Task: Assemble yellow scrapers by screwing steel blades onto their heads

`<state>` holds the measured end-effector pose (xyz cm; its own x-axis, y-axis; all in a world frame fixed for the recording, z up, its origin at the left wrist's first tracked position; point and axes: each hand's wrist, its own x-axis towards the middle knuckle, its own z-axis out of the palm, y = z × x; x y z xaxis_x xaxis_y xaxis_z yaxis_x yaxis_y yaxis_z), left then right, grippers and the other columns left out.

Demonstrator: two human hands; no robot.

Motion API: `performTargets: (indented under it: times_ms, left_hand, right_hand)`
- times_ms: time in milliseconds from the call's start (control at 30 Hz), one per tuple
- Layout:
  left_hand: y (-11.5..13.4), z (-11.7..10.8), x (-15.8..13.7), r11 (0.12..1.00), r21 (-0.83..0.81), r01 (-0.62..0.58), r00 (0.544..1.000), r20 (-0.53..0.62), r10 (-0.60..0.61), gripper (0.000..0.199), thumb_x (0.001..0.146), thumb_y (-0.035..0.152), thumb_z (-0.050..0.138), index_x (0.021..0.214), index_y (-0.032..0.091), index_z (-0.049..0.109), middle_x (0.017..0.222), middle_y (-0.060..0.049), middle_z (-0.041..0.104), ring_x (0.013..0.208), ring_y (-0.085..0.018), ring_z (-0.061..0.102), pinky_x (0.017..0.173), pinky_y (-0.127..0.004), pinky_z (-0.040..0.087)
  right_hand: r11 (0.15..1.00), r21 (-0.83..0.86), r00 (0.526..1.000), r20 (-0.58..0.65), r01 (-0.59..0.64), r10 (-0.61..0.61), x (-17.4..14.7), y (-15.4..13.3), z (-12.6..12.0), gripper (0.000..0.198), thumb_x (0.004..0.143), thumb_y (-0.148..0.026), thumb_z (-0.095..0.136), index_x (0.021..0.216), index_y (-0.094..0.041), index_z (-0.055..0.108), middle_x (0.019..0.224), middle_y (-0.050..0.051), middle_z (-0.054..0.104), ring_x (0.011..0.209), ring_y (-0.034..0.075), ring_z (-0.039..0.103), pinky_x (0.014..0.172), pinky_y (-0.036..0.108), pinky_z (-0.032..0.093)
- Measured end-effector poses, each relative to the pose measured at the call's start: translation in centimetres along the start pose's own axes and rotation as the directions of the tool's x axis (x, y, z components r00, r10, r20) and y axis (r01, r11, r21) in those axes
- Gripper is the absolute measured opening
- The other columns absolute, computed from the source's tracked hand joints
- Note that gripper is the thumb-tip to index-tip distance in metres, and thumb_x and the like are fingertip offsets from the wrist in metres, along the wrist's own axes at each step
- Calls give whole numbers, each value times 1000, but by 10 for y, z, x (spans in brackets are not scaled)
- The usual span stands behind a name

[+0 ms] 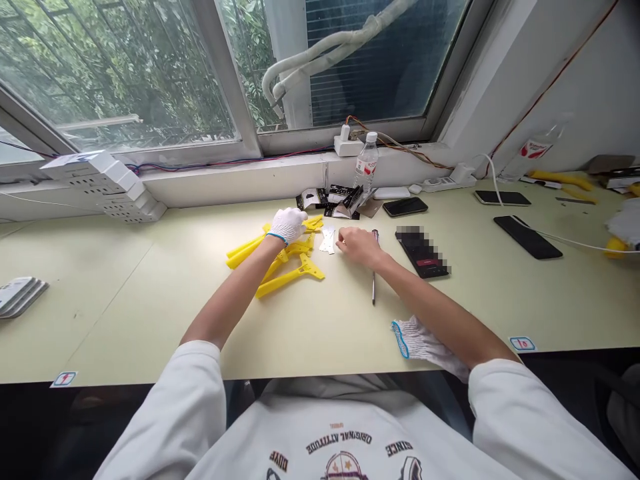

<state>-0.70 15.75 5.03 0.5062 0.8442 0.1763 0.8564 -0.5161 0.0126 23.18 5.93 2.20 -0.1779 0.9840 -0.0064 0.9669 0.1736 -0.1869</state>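
Observation:
My left hand (289, 225), in a white knit glove with a blue cuff, is closed above a loose pile of yellow scraper handles (300, 268). Its fingertips are hidden, so what it grips, if anything, does not show. Just right of the pile lie several small, flat, silvery-white blade-like pieces (327, 240). My right hand (359, 245) is bare, with fingers curled beside these pieces; anything held in it is too small to make out. Under the right wrist area lies a pen-like screwdriver (374, 283), partly covered by the hand.
Opened black packets (345, 201) and a water bottle (367, 160) stand behind the hands. Phones (423, 253) lie to the right. An empty glove (425, 343) rests under my right forearm. Stacked white boxes (107, 187) sit at the left, by the window sill.

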Motion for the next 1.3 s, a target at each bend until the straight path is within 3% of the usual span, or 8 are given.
performTargets:
  times_ms: [133, 300, 400, 600, 800, 967, 1067, 1300]
  left_hand:
    - [6, -8, -50, 1000, -19, -3, 996, -90, 2, 34, 108, 31, 57, 135, 16, 72, 123, -14, 75, 106, -26, 67, 92, -37, 49]
    - [24, 5, -137, 992, -1, -128, 983, -135, 127, 21, 104, 39, 64, 104, 22, 77, 95, -10, 74, 84, -27, 68, 75, -37, 50]
    - [24, 20, -164, 992, 6, -124, 980, -155, 123, 16, 100, 35, 68, 106, 22, 76, 91, -10, 73, 79, -29, 68, 70, -38, 49]
    - [12, 29, -167, 999, -29, -38, 987, -155, 33, 19, 99, 32, 71, 116, 25, 76, 98, -10, 76, 86, -30, 71, 71, -38, 50]
    - [10, 25, -167, 991, 124, 55, 980, -197, -30, 21, 99, 24, 66, 119, 21, 74, 112, -16, 76, 105, -38, 68, 84, -48, 53]
    - [37, 27, -172, 994, 6, -109, 949, -298, 106, 29, 100, 31, 69, 129, 27, 71, 138, -15, 70, 132, -41, 61, 109, -58, 48]
    - [58, 33, -172, 920, -185, -346, 933, -170, 316, 24, 101, 33, 66, 123, 25, 71, 123, -12, 73, 113, -32, 69, 99, -48, 54]
    - [68, 38, -157, 908, -299, -294, 954, -155, 257, 6, 98, 25, 63, 101, 23, 68, 98, -8, 71, 92, -26, 67, 82, -40, 53]
  right_hand:
    - [981, 65, 974, 120, 185, -192, -11, -17, 1, 19, 106, -41, 63, 106, -24, 72, 115, 9, 79, 101, 24, 71, 73, 31, 39]
    - [954, 132, 929, 224, 270, -293, -24, -39, 6, 30, 105, -54, 64, 104, -25, 72, 105, 6, 79, 86, 20, 69, 67, 30, 36]
    - [954, 115, 931, 216, 275, -295, -31, -48, 13, 35, 107, -59, 60, 104, -25, 69, 108, 7, 80, 88, 22, 69, 67, 31, 35]
    - [955, 21, 945, 144, 295, -295, -38, -59, 29, 40, 114, -56, 48, 109, -22, 66, 113, 12, 80, 95, 28, 73, 71, 34, 35]
    - [934, -36, 930, 117, 355, -349, -41, -61, 35, 47, 115, -57, 42, 106, -19, 68, 105, 14, 81, 91, 28, 74, 72, 35, 36]
    - [918, -36, 915, 103, 395, -390, -40, -58, 36, 43, 114, -51, 46, 103, -18, 71, 106, 14, 82, 94, 28, 75, 75, 35, 39]
    - [910, -19, 907, 97, 414, -410, -38, -55, 37, 26, 106, -43, 59, 105, -21, 73, 110, 10, 83, 98, 27, 76, 77, 33, 40]
    - [921, 14, 919, 63, 390, -390, -34, -52, 40, 29, 102, -46, 62, 107, -22, 76, 112, 10, 84, 100, 28, 77, 80, 33, 43]
